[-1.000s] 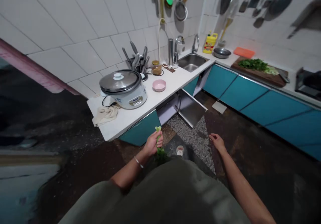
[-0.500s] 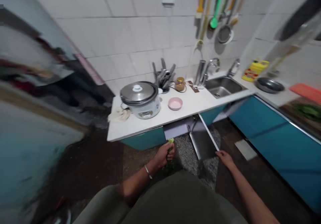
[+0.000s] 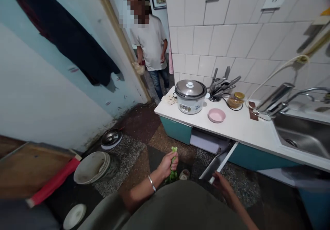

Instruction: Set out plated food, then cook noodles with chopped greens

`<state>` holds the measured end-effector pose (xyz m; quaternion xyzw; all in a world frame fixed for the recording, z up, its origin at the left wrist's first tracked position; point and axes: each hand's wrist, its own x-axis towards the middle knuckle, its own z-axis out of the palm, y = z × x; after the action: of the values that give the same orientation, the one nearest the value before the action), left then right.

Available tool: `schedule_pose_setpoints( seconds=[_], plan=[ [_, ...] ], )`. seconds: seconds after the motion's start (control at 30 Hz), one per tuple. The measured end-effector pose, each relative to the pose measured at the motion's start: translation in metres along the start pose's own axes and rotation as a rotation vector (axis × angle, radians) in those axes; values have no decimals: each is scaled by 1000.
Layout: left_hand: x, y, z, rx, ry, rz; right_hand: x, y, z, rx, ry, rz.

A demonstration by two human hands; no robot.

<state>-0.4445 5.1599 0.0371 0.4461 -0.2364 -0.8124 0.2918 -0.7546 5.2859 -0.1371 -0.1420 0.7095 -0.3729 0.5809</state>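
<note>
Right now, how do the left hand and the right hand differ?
The left hand is closed around leafy green stalks; the right hand is at the edge of the open cabinet door, its grip too unclear to judge. A silvery bangle circles the left hand's wrist; none shows at the right hand's. Both hands are without gloves.

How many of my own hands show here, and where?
2: your left hand, closed around leafy green stalks, and your right hand, at the edge of the open cabinet door.
</note>
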Motion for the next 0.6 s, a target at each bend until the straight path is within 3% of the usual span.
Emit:
schedule_pose_setpoints(
  seconds=[0.13,0.27,0.37,0.5,0.6],
  plan=[
    [12,14,-3,-38,31,34,33,-60,43,299,-226,206],
    [32,36,-4,-55,58,85,68,-114,84,335,-263,279],
    [52,51,0,-32,81,79,90,-140,101,377,-298,240],
    [84,61,19,45,36,13,107,-152,89,384,-278,170],
    [108,56,51,118,-40,-29,103,-136,47,325,-133,195]
  ],
)
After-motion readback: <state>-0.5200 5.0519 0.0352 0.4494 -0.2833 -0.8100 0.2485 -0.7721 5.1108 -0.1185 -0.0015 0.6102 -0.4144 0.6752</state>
